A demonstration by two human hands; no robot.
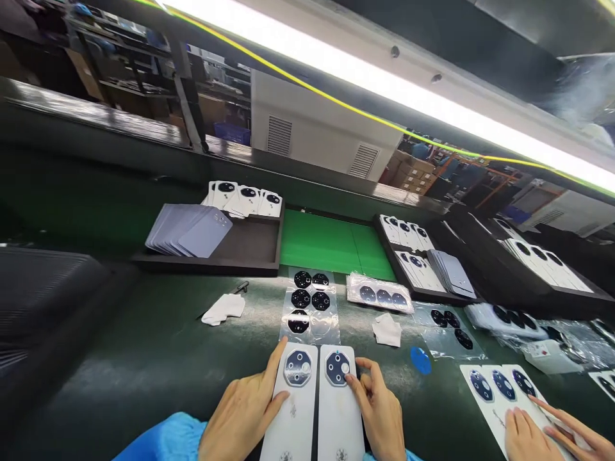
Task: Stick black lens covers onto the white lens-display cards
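Two white phone back covers lie side by side in front of me, each with a dark octagonal camera plate near its top. My left hand grips the left cover by its left edge, thumb on the face and index finger along the upper corner. On the right cover, the thumb of my right hand presses at the camera plate, while the index finger bends at the cover's right edge. Just beyond them is a clear sheet carrying several black octagonal stickers.
A black tray holds grey and white covers; another tray stands right. White cloths, a bagged cover stack and a blue disc lie on the bench. At right, a co-worker's hands touch white covers.
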